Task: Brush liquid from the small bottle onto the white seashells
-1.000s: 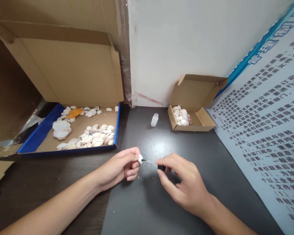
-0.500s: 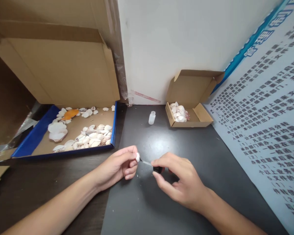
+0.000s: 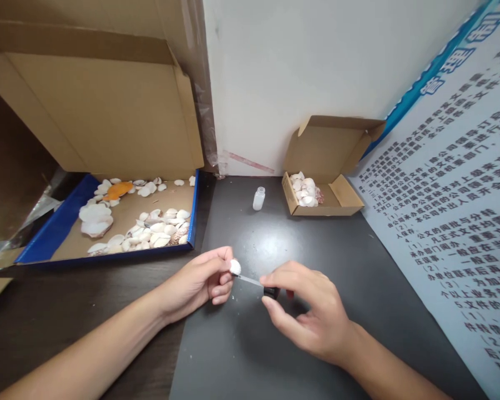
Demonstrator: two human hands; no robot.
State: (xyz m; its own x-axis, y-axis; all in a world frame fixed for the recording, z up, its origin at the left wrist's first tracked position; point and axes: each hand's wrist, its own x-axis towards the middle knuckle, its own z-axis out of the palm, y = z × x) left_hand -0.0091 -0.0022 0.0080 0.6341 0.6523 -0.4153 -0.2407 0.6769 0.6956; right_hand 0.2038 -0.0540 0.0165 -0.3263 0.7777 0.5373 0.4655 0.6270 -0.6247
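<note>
Right hand (image 3: 312,300): closed to a narrow pinch, thumb and fingertips on the black cap (image 3: 270,291).
Brush stem (image 3: 250,280): thin, pale, runs from the cap toward the left hand (image 3: 202,278); dark tip at the lower edge of the white shell (image 3: 235,267), exact contact hard to tell.
Left hand: thumb and index pinched on the white shell, other fingers curled in.
White shell: at the left fingertips, above the table (image 3: 216,355), facing the right hand.
White specks: a few on the table, just below the left fingers.
Blue-edged box (image 3: 60,233): beyond and left of the left hand, lid up.
Its near side: heap of small white and cream shells (image 3: 156,230), a few brown-patterned, closest to the left hand.
Its left side: large white shells (image 3: 95,219), farther left of that hand.
Its back: orange shell (image 3: 119,190) among small white ones.
Bottle (image 3: 259,199): small, translucent, upright, uncapped, beyond both hands; whitish inside, fill level unclear.
Small carton (image 3: 325,211): beyond the right hand, lid up; white shells (image 3: 304,190) piled in its left part, reddish-brown one (image 3: 319,195) at the pile's right edge.
White panel (image 3: 316,55): upright, behind bottle and carton, farthest from the hands.
</note>
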